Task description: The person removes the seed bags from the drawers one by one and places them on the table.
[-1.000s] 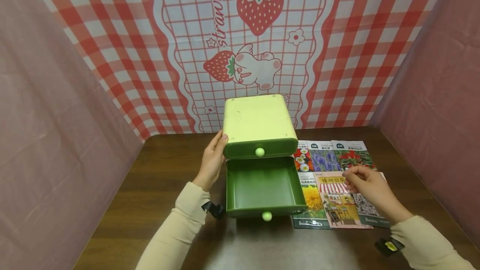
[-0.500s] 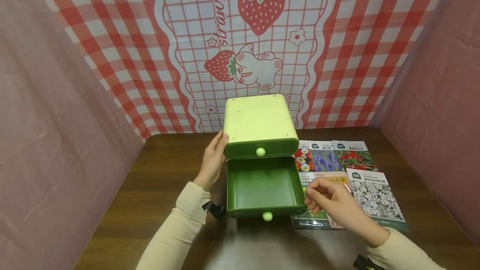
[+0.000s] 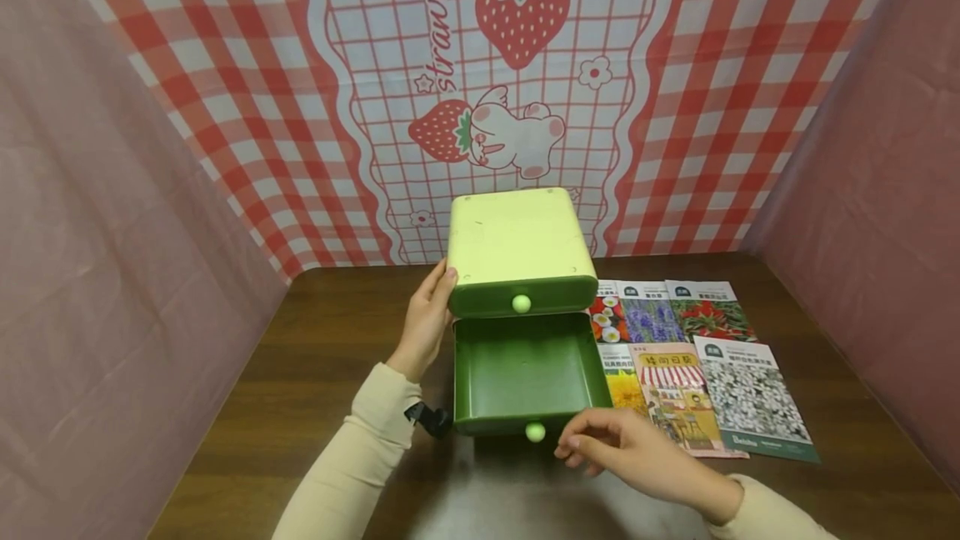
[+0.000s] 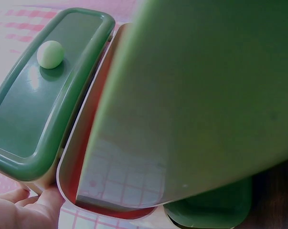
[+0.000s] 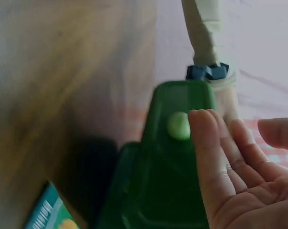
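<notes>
A small cabinet (image 3: 517, 236) with a pale yellow-green top and green drawers stands on the table. Its upper drawer (image 3: 480, 300) is closed, while the drawer below it (image 3: 525, 373) is pulled out with its green bottom showing. My left hand (image 3: 422, 319) rests on the cabinet's left side, its thumb by the front edge. In the left wrist view, part of another green drawer (image 4: 210, 205) shows lower down. My right hand (image 3: 637, 452) hovers just right of the pulled-out drawer's round knob (image 3: 535, 432), apart from it, with loosely bent fingers holding nothing.
Several flower seed packets lie right of the cabinet, including a white-flower packet (image 3: 753, 398), a pink shop-picture packet (image 3: 678, 407), and a lavender packet (image 3: 652, 319). A red checked strawberry cloth (image 3: 517, 98) hangs behind the wooden table (image 3: 300, 407). Pink cloth (image 3: 862, 148) flanks it.
My right hand has moved left and toward me, from over the seed packets to beside the lower knob. The left hand, cabinet and drawers have not moved.
</notes>
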Available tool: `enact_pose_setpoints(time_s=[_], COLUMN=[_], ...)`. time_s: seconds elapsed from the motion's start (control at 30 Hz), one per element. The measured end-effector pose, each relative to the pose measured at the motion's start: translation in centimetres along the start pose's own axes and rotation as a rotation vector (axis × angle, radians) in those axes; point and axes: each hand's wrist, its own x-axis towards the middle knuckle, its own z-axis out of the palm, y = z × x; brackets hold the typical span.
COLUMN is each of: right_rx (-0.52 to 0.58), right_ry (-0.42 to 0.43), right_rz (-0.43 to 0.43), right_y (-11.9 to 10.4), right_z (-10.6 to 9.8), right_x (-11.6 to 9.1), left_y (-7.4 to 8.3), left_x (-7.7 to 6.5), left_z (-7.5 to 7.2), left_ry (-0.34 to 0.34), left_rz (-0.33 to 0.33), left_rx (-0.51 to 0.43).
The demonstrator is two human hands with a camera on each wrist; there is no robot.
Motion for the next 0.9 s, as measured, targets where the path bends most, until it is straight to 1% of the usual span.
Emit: enact_pose_setpoints(time_s=[0.17, 0.3, 0.4, 0.53, 0.67, 0.77, 0.9], right_rx=[-0.017, 0.046, 0.094, 0.159, 0.234, 0.321, 0.434], right_ry=[-0.055, -0.087, -0.079, -0.049, -0.018, -0.013, 0.003], right_rz=[0.054, 0.108, 0.131, 0.150, 0.189, 0.230, 0.257], right_y=[1.3, 2.2, 2.7, 3.2, 3.7, 4.1, 4.6], right_z=[0.8, 1.1, 1.5, 2.0, 2.5, 2.7, 3.1], right_x=[0.5, 1.0, 1.3, 1.6, 2.0, 2.4, 2.8], left_y=[0.0, 0.0, 0.1, 0.1, 0.1, 0.1, 0.0], left_x=[0.1, 0.0, -0.1, -0.1, -0.1, 0.0, 0.0], left_z=[0.0, 0.1, 0.1, 0.1, 0.1, 0.1, 0.0], left_ry=[0.004, 0.010, 0.014, 0.015, 0.012, 0.005, 0.001], left_rz=[-0.001, -0.005, -0.009, -0.010, -0.007, -0.002, 0.002], left_rx=[-0.003, -0.009, -0.013, -0.017, -0.024, -0.021, -0.015])
